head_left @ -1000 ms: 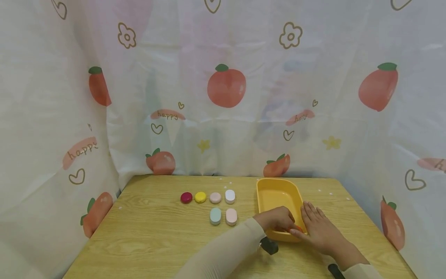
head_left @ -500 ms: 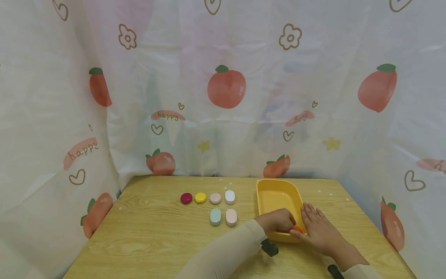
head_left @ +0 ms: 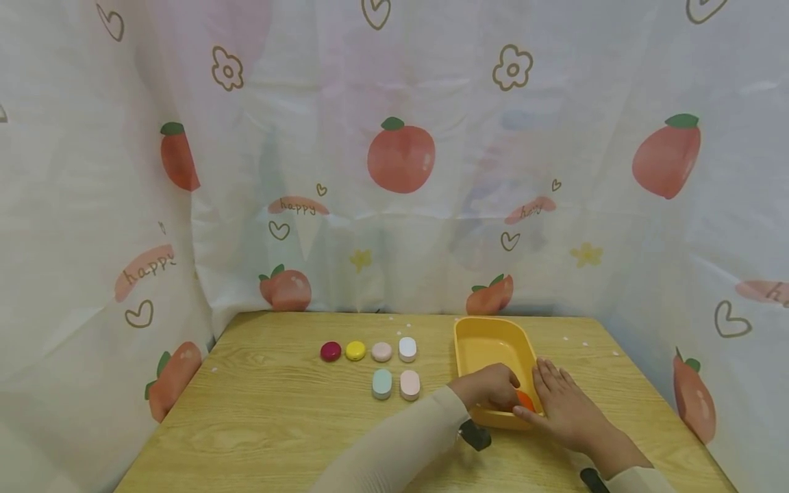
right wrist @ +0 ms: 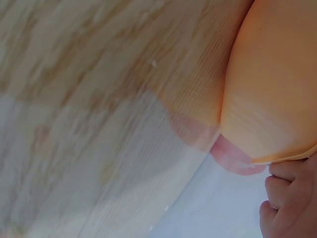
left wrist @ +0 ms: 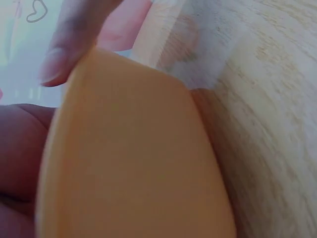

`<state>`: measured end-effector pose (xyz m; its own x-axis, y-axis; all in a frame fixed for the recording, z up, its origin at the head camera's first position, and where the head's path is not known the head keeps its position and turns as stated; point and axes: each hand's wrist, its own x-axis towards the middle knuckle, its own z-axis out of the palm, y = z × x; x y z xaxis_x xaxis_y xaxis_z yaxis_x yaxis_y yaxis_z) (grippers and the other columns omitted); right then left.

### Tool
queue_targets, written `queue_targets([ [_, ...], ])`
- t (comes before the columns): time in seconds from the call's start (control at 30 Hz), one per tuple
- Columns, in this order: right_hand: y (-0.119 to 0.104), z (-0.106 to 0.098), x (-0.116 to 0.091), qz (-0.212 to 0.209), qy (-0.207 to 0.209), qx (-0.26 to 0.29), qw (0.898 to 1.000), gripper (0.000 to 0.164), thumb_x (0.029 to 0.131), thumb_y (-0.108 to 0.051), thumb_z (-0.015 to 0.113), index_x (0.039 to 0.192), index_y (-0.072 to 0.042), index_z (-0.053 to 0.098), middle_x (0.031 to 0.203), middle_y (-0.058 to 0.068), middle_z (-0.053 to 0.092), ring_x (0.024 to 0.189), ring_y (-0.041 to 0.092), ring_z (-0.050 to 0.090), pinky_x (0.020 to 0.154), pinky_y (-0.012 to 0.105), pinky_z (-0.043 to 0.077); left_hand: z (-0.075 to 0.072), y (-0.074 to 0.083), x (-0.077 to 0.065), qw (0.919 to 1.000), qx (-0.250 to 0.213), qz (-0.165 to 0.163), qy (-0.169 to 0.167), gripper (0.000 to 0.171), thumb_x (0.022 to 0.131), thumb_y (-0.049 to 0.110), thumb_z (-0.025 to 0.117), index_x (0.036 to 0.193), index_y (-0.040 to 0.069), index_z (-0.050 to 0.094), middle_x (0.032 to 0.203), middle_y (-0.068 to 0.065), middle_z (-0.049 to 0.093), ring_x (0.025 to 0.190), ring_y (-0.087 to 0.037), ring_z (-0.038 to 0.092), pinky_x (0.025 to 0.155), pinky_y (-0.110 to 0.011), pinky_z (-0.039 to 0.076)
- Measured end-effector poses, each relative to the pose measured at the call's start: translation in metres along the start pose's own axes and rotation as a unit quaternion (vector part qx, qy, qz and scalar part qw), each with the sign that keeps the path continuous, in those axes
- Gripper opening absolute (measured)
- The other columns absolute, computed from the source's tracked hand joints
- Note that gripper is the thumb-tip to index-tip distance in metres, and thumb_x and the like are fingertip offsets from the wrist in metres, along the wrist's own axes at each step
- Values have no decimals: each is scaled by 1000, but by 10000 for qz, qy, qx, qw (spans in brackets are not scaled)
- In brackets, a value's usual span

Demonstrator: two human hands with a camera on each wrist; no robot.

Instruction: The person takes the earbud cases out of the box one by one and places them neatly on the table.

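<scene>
My left hand (head_left: 496,385) reaches over the near left side of the yellow-orange plastic basin (head_left: 459,342). Its fingers curl down inside, pinching a small bright orange object (head_left: 525,400) at the near right corner; most of the object is hidden. My right hand (head_left: 566,409) rests along the basin's right rim, fingers straight and thumb across the near corner. In the left wrist view, a finger (left wrist: 57,64) overlaps the rim above the basin's outer wall (left wrist: 133,148). The right wrist view has the fingers (right wrist: 285,188) at the rim.
Left of the basin, small cases sit on the wooden table (head_left: 277,411): dark red (head_left: 331,351), yellow (head_left: 355,350), pale pink round (head_left: 381,352), white (head_left: 407,349), mint (head_left: 382,384) and pink oval (head_left: 409,385). A printed curtain (head_left: 401,239) encloses the table's back and sides.
More of the orange object shows beside my left fingers, which have shifted slightly. My right hand, the basin and the cases stay where they were.
</scene>
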<state>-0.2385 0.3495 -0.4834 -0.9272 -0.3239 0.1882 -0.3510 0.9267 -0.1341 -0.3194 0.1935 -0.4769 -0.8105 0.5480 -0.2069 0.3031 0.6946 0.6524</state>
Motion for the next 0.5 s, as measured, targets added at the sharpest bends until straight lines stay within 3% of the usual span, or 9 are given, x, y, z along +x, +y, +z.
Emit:
queue_targets([
  [0.2,1,0,0,-8,-8,48,10000,92,94,-60,51,142,16,33,152,32,21,140,48,18,112,61,12,-9,-3,-4,9960,-897,22,51,37,77,10,81,111,3,69,78,0,63,64,-12,60,65,-22,52],
  [0.37,1,2,0,-23,48,54,10000,92,94,-60,51,141,17,33,152,33,22,139,48,18,113,60,12,-13,-5,-11,9947,-994,79,245,33,78,12,82,107,0,70,79,0,63,64,-10,61,65,-21,53],
  [0.5,0,2,1,-48,150,-40,9999,92,93,-60,53,140,17,35,150,33,24,139,49,21,112,60,14,-18,-6,-19,9886,-1483,35,239,24,81,8,80,100,-2,70,76,-1,63,63,-12,63,62,-23,55],
])
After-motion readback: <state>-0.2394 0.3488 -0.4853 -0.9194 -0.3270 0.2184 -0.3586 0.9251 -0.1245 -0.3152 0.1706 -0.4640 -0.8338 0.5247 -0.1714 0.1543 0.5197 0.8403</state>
